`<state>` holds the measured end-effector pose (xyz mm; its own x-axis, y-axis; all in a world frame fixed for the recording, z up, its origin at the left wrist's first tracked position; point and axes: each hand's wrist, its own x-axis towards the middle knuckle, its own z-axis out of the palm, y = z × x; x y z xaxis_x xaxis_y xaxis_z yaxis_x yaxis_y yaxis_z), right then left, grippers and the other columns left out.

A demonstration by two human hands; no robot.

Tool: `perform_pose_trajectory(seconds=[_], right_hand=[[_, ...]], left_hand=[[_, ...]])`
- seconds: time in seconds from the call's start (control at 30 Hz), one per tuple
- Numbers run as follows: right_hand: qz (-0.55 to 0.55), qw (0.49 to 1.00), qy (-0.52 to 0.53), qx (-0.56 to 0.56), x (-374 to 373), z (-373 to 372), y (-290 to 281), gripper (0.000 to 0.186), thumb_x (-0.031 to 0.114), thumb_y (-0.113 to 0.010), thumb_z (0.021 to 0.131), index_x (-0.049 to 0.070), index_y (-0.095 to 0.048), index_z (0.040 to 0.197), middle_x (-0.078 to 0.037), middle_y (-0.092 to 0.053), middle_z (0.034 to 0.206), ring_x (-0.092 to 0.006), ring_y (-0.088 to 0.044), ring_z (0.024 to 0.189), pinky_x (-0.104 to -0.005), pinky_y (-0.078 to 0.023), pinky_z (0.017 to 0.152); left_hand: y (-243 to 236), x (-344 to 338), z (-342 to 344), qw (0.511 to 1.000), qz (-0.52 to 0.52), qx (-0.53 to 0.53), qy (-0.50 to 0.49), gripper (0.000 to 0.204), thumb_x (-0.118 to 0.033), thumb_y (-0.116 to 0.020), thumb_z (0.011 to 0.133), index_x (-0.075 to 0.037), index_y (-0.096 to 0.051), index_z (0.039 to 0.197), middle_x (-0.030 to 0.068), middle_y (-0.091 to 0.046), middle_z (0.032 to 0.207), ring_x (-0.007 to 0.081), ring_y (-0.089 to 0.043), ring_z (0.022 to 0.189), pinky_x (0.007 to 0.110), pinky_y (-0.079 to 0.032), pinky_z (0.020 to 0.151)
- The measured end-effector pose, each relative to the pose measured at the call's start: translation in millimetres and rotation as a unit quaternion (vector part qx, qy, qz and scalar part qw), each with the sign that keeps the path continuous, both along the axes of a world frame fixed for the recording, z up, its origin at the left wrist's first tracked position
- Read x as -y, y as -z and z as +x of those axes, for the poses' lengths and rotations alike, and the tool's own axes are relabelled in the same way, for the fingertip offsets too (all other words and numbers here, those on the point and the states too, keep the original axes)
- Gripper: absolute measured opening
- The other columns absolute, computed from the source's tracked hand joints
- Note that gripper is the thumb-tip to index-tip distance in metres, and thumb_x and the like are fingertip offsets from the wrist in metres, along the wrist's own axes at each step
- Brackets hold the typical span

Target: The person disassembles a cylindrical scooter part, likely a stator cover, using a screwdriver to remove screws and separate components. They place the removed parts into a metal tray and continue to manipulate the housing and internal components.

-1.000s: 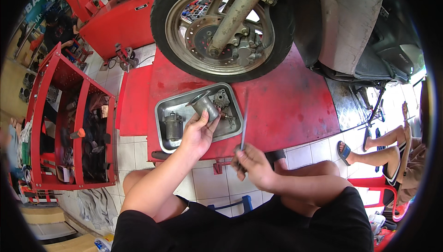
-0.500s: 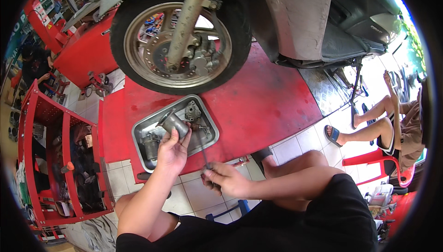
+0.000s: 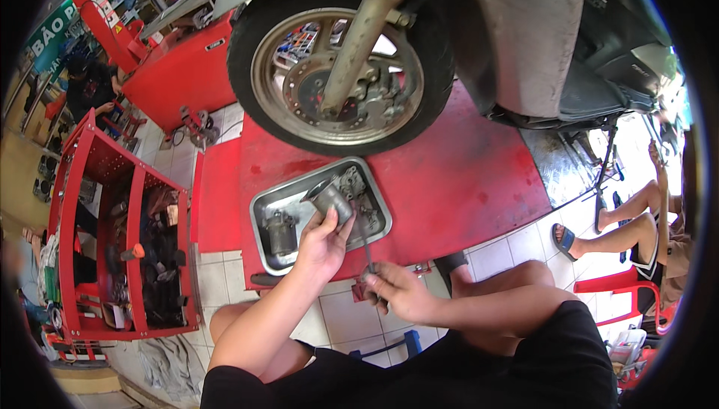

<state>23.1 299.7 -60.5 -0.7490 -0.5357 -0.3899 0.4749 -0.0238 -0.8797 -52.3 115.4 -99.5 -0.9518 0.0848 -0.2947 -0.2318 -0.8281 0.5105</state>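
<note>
My left hand (image 3: 320,248) is closed around a dull grey metal cylinder (image 3: 327,201), a hollow housing with a flared end, and holds it tilted above a metal tray (image 3: 256,240). My right hand (image 3: 395,289), nearer to me, grips a tool with a thin dark shaft (image 3: 367,250); the shaft points up toward the cylinder's near end. My fingers hide its handle, and its tip is hard to make out. In the tray lie a dark cylindrical metal part (image 3: 280,232) at the left and a grey cast metal part (image 3: 350,183) at the far right.
The tray stands on a red lift platform (image 3: 464,162), below a scooter's front wheel (image 3: 247,83). A red tool cart (image 3: 135,259) is at the left. At the right a person's sandaled foot (image 3: 563,240) rests near a red plastic chair (image 3: 607,283). Another person (image 3: 93,91) is far left.
The whole view has swung left, so everything sits further right in the picture. Both hands keep their holds on the cylinder and the thin-shafted tool, with little other visible movement.
</note>
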Motion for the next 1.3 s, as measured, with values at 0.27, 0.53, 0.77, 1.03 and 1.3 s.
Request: perform_pose_trajectory(seconds=[0.27,0.53,0.77,1.03,1.3], right_hand=[[0.001,0.994,0.105,0.022,-9.7,-30.7,-24.4,0.025,0.025,-0.049,0.104,0.000,-0.051,0.108,-0.006,-0.056,0.077,-0.0120,-0.050,0.058,-0.0248,-0.042,0.054],[-0.003,1.000,-0.003,0.023,-1.3,-5.9,-13.8,0.025,0.024,-0.043,0.106,0.000,-0.051,0.101,-0.006,-0.055,0.076,-0.0102,-0.048,0.061,-0.0252,-0.043,0.054],[-0.035,0.995,0.080,-0.049,-11.7,-18.1,-24.3,0.023,0.020,-0.043,0.106,-0.001,-0.050,0.104,-0.006,-0.054,0.075,-0.0111,-0.048,0.062,-0.0253,-0.041,0.056],[0.010,0.999,-0.037,0.033,-10.1,-6.6,-11.4,0.021,0.020,-0.042,0.106,0.001,-0.051,0.106,-0.004,-0.056,0.079,-0.0096,-0.051,0.067,-0.0246,-0.042,0.056],[0.008,0.999,-0.001,0.034,-10.8,-13.4,-2.1,0.021,0.021,-0.043,0.106,0.002,-0.052,0.105,-0.004,-0.056,0.076,-0.0090,-0.049,0.063,-0.0246,-0.042,0.055]], left_hand=[[-5.7,2.9,5.7,1.000,0.001,-0.017,0.010,0.035,-0.016,-0.065,0.093,0.000,-0.055,0.122,0.0127,-0.064,0.120,0.0259,-0.058,0.118,0.041,-0.040,0.114],[-9.1,11.0,-3.1,1.000,0.011,-0.011,0.015,0.033,-0.020,-0.068,0.091,-0.002,-0.060,0.117,0.0097,-0.066,0.117,0.0227,-0.059,0.117,0.039,-0.041,0.112],[-17.8,8.8,-3.4,1.000,0.000,-0.012,0.014,0.034,-0.019,-0.067,0.091,0.001,-0.059,0.118,0.0108,-0.063,0.120,0.0253,-0.056,0.121,0.039,-0.037,0.116],[-11.1,3.9,-2.1,0.998,-0.048,0.017,0.025,0.030,-0.016,-0.066,0.093,-0.002,-0.059,0.119,0.0095,-0.065,0.120,0.0225,-0.058,0.118,0.039,-0.038,0.115],[-13.5,8.8,-4.2,0.999,-0.044,-0.005,0.024,0.030,-0.017,-0.067,0.092,-0.003,-0.060,0.117,0.0090,-0.065,0.118,0.0212,-0.060,0.115,0.040,-0.040,0.113]])
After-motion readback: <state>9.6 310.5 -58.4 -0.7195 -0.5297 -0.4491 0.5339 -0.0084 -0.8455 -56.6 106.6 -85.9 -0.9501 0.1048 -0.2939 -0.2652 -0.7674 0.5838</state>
